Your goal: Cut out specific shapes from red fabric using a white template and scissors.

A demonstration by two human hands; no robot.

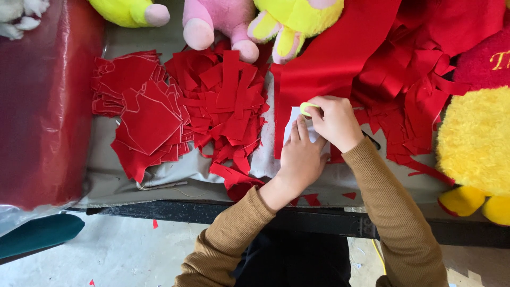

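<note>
Red felt sheet [324,79] spread flat on grey cloth-covered table [159,178], white paper template [291,123] laid at its left edge. Left hand [300,154] flat, fingers extended, pressing template down. Right hand [334,121] curled shut around small yellow-green chalk piece [307,108], tip at template's upper edge. Best kept: firm pressure close to the traced edge, chalk tight against the paper, felt unwrinkled. Cut red felt pieces [146,119] stacked well left, red scraps [226,98] between.

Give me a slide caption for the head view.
Left hand pins a white template on red felt; right hand marks with yellow-green chalk.
</note>
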